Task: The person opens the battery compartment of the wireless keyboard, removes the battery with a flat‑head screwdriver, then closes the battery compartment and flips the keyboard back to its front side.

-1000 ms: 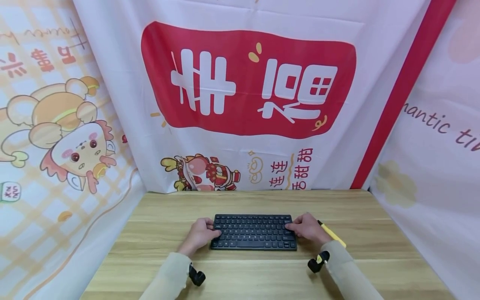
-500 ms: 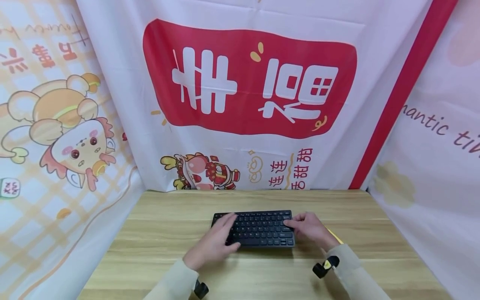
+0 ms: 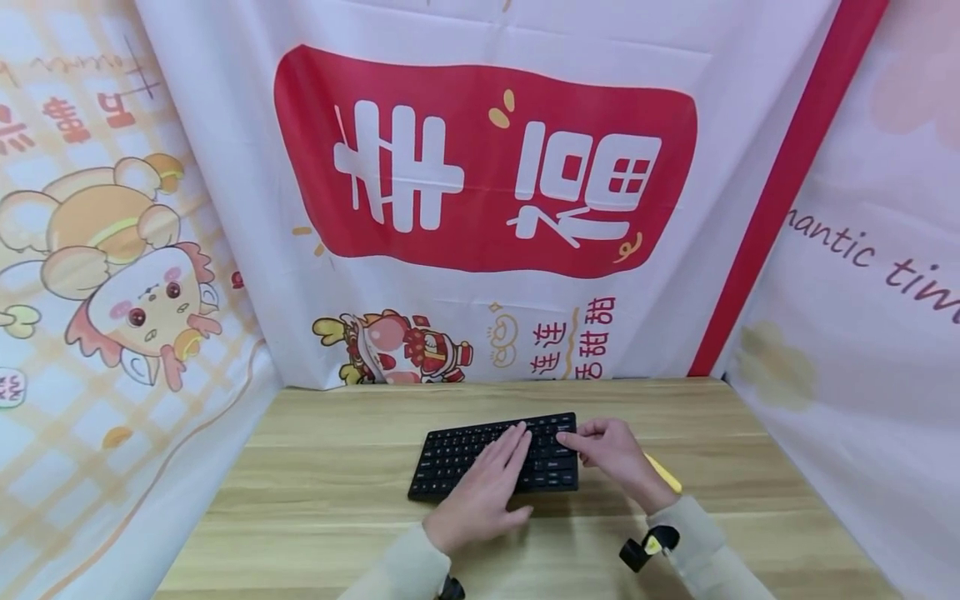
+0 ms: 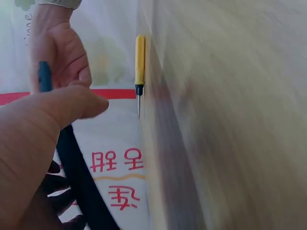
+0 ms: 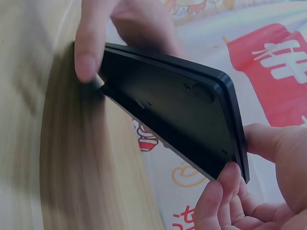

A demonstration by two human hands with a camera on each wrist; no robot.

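Note:
A black keyboard [image 3: 442, 462] is raised at its right end and turned slightly. My right hand [image 3: 611, 454] pinches that end, thumb over the keys and fingers underneath. In the right wrist view the keyboard's dark underside [image 5: 165, 112] faces the camera, with a round-ended foot near one corner. My left hand [image 3: 487, 492] lies across the keys with its fingers straight and together, hiding the middle of the keyboard. Its thumb [image 4: 72, 103] sticks out past the keyboard's front edge.
A screwdriver [image 4: 139, 62] with a yellow handle and thin metal shaft lies on the wooden table [image 3: 322, 467], partly behind my right wrist in the head view. Printed cloth [image 3: 480, 333] hangs along the table's back and both sides.
My left hand has let go of the keyboard's left end and slid right across the keys. The right end has risen in my right hand, and the keyboard has turned slightly.

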